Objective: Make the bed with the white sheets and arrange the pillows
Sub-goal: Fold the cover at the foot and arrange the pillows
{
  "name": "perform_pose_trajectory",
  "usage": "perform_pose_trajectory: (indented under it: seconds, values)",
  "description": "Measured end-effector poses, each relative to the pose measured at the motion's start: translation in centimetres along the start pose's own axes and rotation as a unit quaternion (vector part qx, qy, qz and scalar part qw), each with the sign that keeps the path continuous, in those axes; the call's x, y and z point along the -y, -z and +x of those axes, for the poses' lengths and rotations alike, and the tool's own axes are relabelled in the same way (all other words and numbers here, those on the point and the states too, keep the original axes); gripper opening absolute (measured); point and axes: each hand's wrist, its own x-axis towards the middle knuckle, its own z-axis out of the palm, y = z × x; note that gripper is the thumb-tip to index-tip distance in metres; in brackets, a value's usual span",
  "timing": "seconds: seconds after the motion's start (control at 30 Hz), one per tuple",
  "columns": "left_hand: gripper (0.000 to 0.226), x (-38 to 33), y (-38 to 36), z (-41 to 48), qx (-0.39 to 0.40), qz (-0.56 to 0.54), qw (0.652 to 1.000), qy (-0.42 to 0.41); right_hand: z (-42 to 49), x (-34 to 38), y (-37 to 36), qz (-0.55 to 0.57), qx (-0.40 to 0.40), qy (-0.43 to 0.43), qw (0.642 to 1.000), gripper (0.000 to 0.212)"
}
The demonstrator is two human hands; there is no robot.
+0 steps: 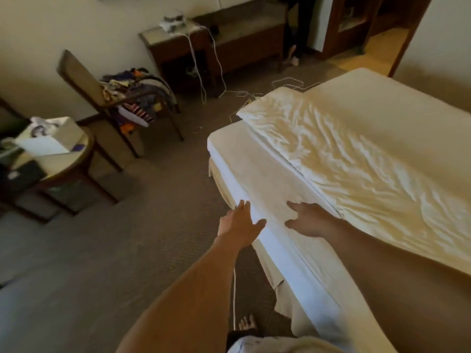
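Head view: looks down along the near long side of a bed [397, 299] on grey carpet.
Left hand [242, 225]: fingers straight and spread apart, gripping nothing – it lies against the bed's side edge, thumb reaching over the top corner.
Right hand [309, 221]: flat on top of the bed, palm down, fingers splayed, just beside the left hand.
White sheet [267, 179]: stretched over the near strip of the mattress and down its side – both hands touch it.
Rumpled cover [356, 154]: cream, creased, lying along the bed just beyond the right hand.
Around: a chair [76, 75] piled with clothes [137, 90], a round table [84, 154], a nightstand [175, 49] with white cables [216, 67] trailing to the floor, a bare foot [247, 323] beside the bed.
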Motion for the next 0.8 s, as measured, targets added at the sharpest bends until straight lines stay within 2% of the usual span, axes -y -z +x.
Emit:
perform_pose_trajectory:
  seconds: [0.13,0.27,0.57,0.8]
  values:
    - [0.077,7.2,3.7,2.0,-0.007,-0.02,0.999,0.028,5.1,8.0,-0.4,0.016,0.017,0.022,0.999,0.074]
    - [0.079,11.0,6.3,5.5,-0.003,-0.031,0.999,0.026,9.7,12.3,1.1,-0.011,0.027,0.032,0.999,0.073]
    - [0.08,14.9,11.4,19.6,-0.005,-0.042,0.999,0.024,25.7,16.0,6.6,-0.023,0.02,0.036,0.999,0.076]
    - [0.08,16.4,18.3,32.6,0.011,-0.029,0.999,0.034,37.9,19.1,13.7,-0.048,0.024,0.043,0.998,0.074]
